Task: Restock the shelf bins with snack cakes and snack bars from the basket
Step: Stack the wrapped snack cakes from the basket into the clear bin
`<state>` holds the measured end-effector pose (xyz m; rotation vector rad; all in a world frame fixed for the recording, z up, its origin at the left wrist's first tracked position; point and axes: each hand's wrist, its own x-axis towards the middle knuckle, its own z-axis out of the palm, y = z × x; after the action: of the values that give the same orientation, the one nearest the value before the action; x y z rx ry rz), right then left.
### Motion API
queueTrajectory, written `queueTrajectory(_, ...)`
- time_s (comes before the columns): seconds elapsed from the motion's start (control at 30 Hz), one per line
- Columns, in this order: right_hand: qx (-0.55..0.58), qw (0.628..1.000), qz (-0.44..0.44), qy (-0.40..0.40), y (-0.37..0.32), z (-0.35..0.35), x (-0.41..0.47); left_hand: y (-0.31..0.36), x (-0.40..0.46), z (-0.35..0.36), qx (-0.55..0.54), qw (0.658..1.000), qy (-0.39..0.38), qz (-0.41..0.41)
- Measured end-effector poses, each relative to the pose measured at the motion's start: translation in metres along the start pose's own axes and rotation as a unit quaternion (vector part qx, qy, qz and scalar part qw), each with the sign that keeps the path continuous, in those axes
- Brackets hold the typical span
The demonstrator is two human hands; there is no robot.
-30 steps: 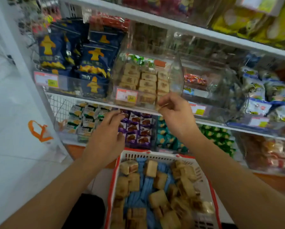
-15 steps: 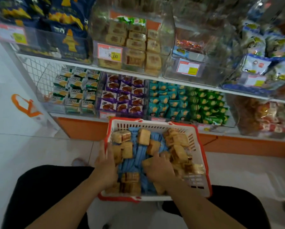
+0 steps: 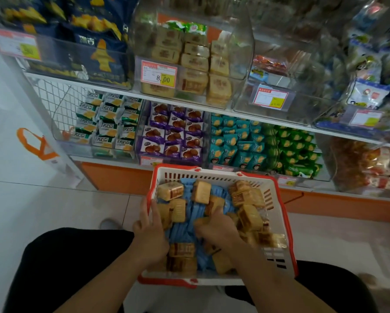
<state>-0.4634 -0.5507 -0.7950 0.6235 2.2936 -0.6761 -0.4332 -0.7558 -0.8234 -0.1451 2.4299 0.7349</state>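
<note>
Price tag (image 3: 159,74) reads "8.00"; hands (image 3: 214,229) in basket (image 3: 277,224).

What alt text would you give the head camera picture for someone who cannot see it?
Both hands reach into a red-rimmed white basket of tan wrapped snack cakes lying on blue packets: the left hand at its left side, the right hand curled among the cakes. Behind it, shelf bins hold snacks, and a clear bin above holds matching cakes.
</note>
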Motion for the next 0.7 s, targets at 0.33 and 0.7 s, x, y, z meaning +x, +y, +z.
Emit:
queueTrajectory(0.33,0.577,0.765,-0.150,-0.244,0.000,-0.084,-0.090,0.009,-0.018,-0.045,0.004,0.996,0.078,0.049)
queueTrajectory(0.7,0.623,0.715,-0.254,-0.191,-0.030,-0.136,-0.163,0.153,-0.144,-0.175,-0.409,0.888,0.053,0.202)
